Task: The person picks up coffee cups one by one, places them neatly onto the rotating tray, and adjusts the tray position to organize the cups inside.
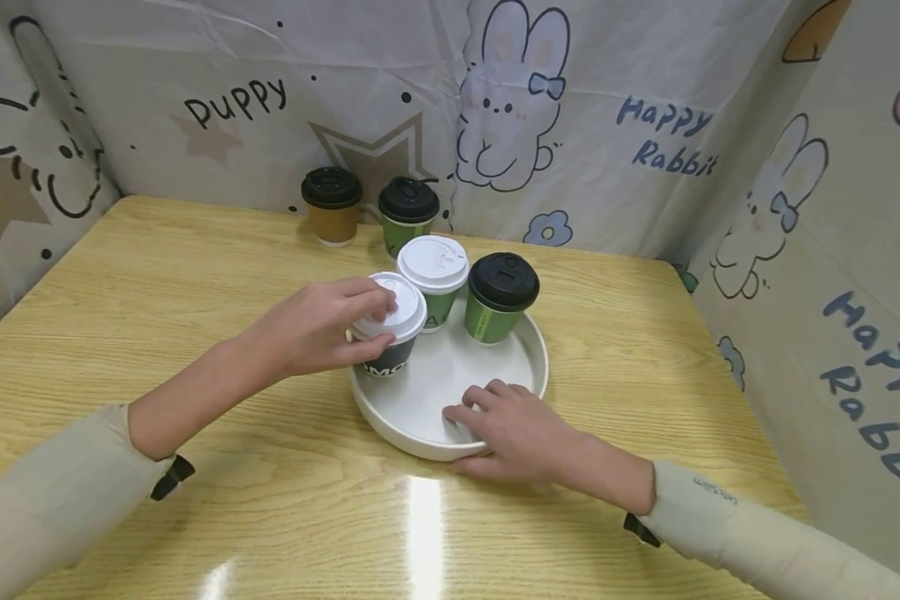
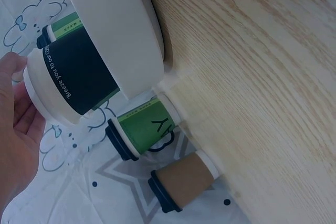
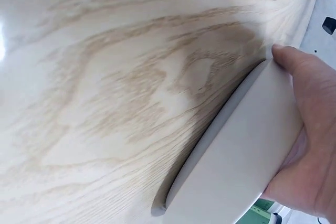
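Observation:
My left hand holds a dark paper coffee cup by its white lid, thumb on the near side and fingers over the top. This cup stands upright at the left side of a round white tray. In the left wrist view, white lettering shows on the dark cup. Also on the tray are a green cup with a white lid and a green cup with a black lid. At the tray's near right, my right hand grips the rim, thumb outside and fingers inside.
Behind the tray, near the back edge of the wooden table, stand a brown cup and another green cup, both black-lidded. A printed cloth hangs along the back and right sides.

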{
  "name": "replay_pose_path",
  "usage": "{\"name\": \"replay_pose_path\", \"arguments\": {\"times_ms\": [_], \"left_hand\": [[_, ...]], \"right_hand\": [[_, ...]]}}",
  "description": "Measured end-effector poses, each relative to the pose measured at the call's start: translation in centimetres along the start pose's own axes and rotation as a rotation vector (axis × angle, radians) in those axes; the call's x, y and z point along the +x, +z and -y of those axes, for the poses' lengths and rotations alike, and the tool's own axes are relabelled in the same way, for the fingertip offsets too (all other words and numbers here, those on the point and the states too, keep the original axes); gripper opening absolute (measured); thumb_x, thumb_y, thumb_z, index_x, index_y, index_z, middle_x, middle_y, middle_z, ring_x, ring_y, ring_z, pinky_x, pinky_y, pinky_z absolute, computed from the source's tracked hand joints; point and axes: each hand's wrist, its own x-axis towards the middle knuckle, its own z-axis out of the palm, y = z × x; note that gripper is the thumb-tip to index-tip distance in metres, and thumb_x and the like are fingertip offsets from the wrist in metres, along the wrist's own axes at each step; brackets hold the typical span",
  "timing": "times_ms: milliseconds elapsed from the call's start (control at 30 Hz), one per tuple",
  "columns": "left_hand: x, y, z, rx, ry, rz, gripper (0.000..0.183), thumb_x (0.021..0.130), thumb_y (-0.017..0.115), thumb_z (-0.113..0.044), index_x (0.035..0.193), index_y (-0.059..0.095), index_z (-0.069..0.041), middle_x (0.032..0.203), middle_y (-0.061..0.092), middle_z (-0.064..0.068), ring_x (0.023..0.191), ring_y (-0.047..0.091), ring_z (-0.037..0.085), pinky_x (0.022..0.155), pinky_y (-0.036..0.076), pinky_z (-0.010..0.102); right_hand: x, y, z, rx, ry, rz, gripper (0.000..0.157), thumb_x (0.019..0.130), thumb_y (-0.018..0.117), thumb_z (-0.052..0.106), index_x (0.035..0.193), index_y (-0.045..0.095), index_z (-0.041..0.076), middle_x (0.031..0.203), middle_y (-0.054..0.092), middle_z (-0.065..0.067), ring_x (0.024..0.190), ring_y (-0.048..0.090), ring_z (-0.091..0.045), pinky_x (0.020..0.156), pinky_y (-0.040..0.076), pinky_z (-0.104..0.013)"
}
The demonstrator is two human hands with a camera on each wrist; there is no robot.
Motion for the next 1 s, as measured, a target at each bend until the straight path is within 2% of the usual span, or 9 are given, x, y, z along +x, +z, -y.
{"name": "replay_pose_path", "arguments": {"times_ms": [233, 567, 733, 867, 1000], "left_hand": [[0.1, 0.0, -0.1, -0.004, -0.024, 0.014, 0.029, 0.082, 0.081, -0.014, 0.104, 0.066, -0.004, 0.099, 0.066, 0.005, 0.084, 0.065, 0.017, 0.069, 0.058, 0.032], [0.2, -0.2, -0.7, -0.011, -0.056, 0.034, 0.030, 0.083, 0.081, -0.016, 0.105, 0.066, -0.004, 0.097, 0.065, 0.003, 0.084, 0.064, 0.017, 0.071, 0.057, 0.032], [0.2, -0.3, -0.9, -0.048, -0.101, 0.048, 0.028, 0.084, 0.081, -0.017, 0.104, 0.067, -0.004, 0.099, 0.066, 0.004, 0.088, 0.064, 0.018, 0.075, 0.057, 0.034], [0.2, -0.4, -1.0, -0.129, -0.182, -0.013, 0.022, 0.087, 0.078, -0.014, 0.103, 0.068, -0.004, 0.102, 0.069, 0.008, 0.097, 0.065, 0.023, 0.084, 0.056, 0.040], [0.3, -0.9, -0.5, -0.204, -0.300, -0.164, 0.015, 0.089, 0.074, -0.006, 0.101, 0.068, 0.000, 0.099, 0.070, 0.009, 0.098, 0.066, 0.026, 0.089, 0.054, 0.043]], "right_hand": [[0.0, 0.1, -0.4, 0.036, -0.027, 0.004, 0.059, 0.089, 0.065, 0.061, 0.132, 0.061, 0.020, 0.115, 0.059, 0.000, 0.100, 0.056, -0.023, 0.073, 0.055, -0.035], [-0.2, 0.1, -1.1, 0.042, -0.048, 0.024, 0.060, 0.089, 0.064, 0.061, 0.133, 0.060, 0.021, 0.115, 0.058, 0.000, 0.100, 0.055, -0.022, 0.072, 0.055, -0.035], [-0.2, 0.1, -1.3, 0.041, -0.059, 0.026, 0.060, 0.089, 0.065, 0.061, 0.133, 0.060, 0.021, 0.115, 0.059, 0.000, 0.101, 0.055, -0.022, 0.073, 0.055, -0.036], [-0.2, 0.1, -1.4, 0.038, -0.065, 0.021, 0.059, 0.089, 0.065, 0.061, 0.132, 0.061, 0.021, 0.114, 0.058, 0.001, 0.100, 0.055, -0.022, 0.073, 0.054, -0.035], [-0.2, 0.1, -1.4, 0.031, -0.069, 0.015, 0.059, 0.088, 0.066, 0.060, 0.132, 0.061, 0.021, 0.112, 0.058, 0.001, 0.098, 0.055, -0.022, 0.070, 0.054, -0.034]]}}
